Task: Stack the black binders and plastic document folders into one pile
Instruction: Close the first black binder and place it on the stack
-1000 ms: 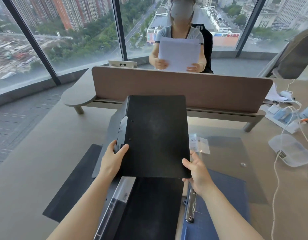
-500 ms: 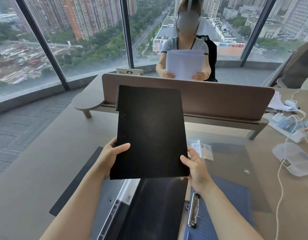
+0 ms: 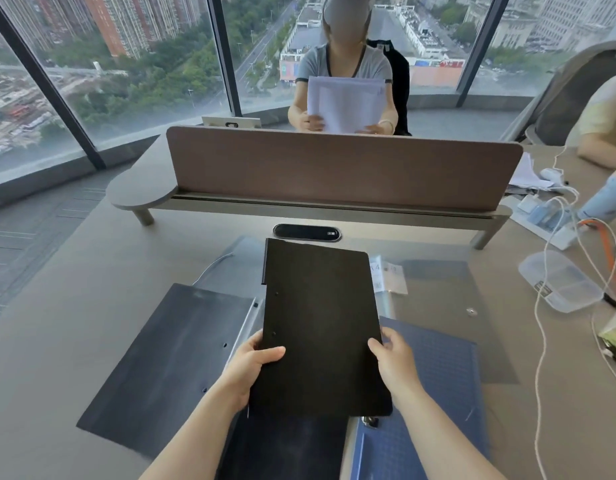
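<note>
Binder, black, closed, held off the counter in both hands, over the middle of the spread. Left hand clamped on its lower left edge, thumb on top; right hand clamped on the lower right edge. Far end tilts away toward the divider.

Change: half a second back the binder stood raised, nearly facing the camera, its top edge up against the divider. Now it is lower and flatter, nearer the counter. A second back it looked part open, with the spine flap showing; now shut.

Around it: second black binder flat to the left; dark folder directly beneath, near edge of view; blue folder with metal clip to the right; clear folder beyond that, flat.

Judgement: the binder is on its way down, likely to start or top the pile. Which item it lands on cannot be told. No pile is formed yet; the rest lie side by side, partly overlapped.
</note>
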